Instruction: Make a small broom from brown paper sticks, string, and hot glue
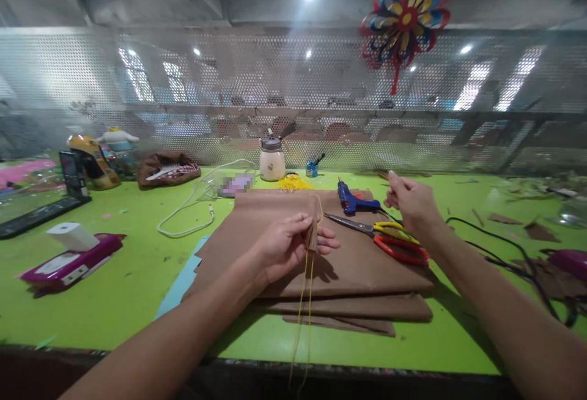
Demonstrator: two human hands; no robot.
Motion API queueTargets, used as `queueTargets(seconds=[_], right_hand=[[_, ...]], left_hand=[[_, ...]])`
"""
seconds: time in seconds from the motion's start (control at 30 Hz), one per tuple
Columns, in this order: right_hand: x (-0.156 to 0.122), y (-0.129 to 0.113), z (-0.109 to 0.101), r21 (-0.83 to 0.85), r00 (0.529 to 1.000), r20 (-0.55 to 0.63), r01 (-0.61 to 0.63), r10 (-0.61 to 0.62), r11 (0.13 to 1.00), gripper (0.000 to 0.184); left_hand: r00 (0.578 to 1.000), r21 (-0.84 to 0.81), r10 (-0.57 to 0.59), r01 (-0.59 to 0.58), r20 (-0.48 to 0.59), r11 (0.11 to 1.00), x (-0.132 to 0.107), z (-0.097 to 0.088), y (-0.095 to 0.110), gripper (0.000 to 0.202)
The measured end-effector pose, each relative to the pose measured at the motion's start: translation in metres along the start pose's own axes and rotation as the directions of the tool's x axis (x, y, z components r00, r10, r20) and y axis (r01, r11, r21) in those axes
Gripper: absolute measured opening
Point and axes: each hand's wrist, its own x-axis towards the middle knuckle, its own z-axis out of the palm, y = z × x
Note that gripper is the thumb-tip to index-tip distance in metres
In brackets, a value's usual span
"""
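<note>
My left hand (288, 246) is closed around a small brown rolled piece (312, 229), held upright over a stack of brown paper sheets (367, 271). A thin yellow string (306, 302) loops over the roll and hangs down past the table's front edge. My right hand (410, 199) is raised to the right with its fingers pinched together, just above red-and-yellow scissors (389, 241). What the pinch holds is too thin to make out. A blue glue gun (355, 202) lies behind the scissors.
The green table (137, 271) carries a white cable (192, 210), a cream jar (272, 160), yellow string clump (293, 183), a magenta device with white box (73, 256) at left, and black cables (513, 253) at right. A perforated metal screen (293, 94) backs the table; a paper pinwheel (406, 18) hangs above.
</note>
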Motion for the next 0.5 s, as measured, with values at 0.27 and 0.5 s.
queueTargets(seconds=[0.27, 0.5], right_hand=[[-0.06, -0.051, 0.027, -0.045, 0.819, 0.561, 0.172, -0.117, 0.984, 0.024], [-0.072, -0.08, 0.014, 0.028, 0.217, 0.974, 0.189, -0.069, 0.982, 0.013]], left_hand=[[0.998, -0.015, 0.049, -0.049, -0.026, 0.999, 0.0, -0.002, 0.007, 0.033], [0.992, 0.012, 0.075, -0.074, -0.102, 0.997, 0.002, -0.006, 0.007, 0.037]])
